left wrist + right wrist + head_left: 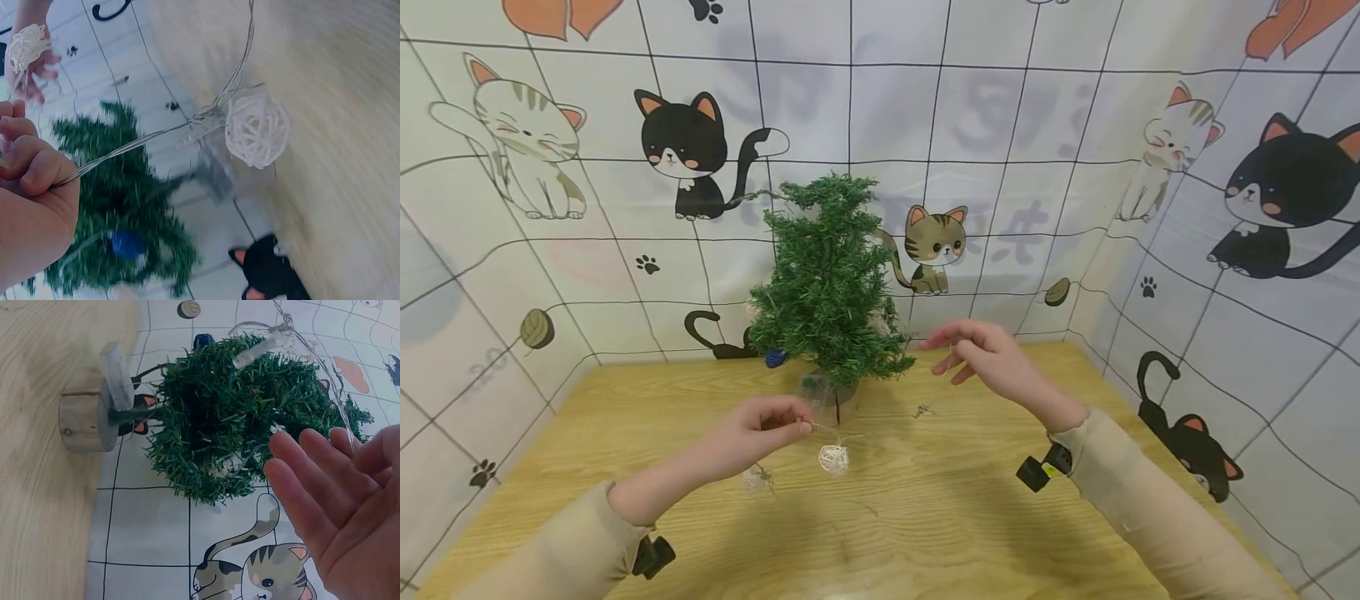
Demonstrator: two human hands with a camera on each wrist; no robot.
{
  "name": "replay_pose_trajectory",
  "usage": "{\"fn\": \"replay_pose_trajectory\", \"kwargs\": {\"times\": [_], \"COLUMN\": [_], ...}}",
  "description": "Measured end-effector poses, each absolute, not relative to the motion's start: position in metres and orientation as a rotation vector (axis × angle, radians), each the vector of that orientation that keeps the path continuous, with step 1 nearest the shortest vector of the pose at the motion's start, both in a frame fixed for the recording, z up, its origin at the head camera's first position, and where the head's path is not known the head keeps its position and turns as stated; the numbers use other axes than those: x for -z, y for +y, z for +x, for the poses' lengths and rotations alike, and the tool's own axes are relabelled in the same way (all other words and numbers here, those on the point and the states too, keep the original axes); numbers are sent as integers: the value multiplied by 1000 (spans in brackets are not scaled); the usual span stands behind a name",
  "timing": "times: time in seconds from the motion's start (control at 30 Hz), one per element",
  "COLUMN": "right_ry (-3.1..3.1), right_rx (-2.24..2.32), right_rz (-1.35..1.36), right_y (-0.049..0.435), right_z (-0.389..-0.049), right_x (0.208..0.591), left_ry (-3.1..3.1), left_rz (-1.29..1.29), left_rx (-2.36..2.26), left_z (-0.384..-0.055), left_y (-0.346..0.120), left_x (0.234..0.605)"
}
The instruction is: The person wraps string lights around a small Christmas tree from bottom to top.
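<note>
My left hand point(767, 429) pinches the thin clear wire of a light string point(131, 147). Just beyond its fingertips, a white woven ball point(834, 459) hangs on the string above the table. To the right of the small green artificial tree point(831, 283), my right hand point(988, 358) is raised. Its thumb and index finger pinch another stretch of wire point(340, 409), while the other fingers reach out straight. In the left wrist view, a second white woven ball point(28, 48) overlaps the right hand. A blue ball point(775, 358) shows at the tree's lower left.
The tree stands on a round metallic base point(87, 419) near the back of the wooden table point(925, 517). A pale ball point(754, 478) and a small wire piece point(922, 409) also show over the tabletop. Behind hangs a cat-print cloth point(1000, 125).
</note>
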State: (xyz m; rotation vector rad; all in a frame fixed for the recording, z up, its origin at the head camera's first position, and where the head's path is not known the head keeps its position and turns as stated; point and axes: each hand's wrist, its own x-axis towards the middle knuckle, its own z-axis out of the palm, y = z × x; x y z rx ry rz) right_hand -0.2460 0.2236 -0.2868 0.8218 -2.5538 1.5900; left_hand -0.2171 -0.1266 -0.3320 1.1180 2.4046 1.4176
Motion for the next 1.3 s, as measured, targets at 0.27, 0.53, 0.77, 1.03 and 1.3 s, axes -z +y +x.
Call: {"fn": "replay_pose_trajectory", "kwargs": {"times": [0.27,0.53,0.77,1.03,1.3], "right_ry": [-2622,-2680,-2713,-2722,-2750], "right_rx": [-1509,-1438,-1423,-1431,-1336], "right_rz": [813,851,861,851,909], "right_y": [228,229,228,223,211], "right_z": [-248,-249,-249,-247,-243], "right_x": [290,292,292,288,284], "left_ry": [2538,2622,2680,2822,2879], "left_rz": [1020,1040,951,822,870], "left_rx": [-1389,-1252,-1156,-1115,-1069], "left_z": [-218,-225,-227,-225,-226], "left_y": [-161,-193,-218,-255,-288], "left_x": [317,313,313,301,293]}}
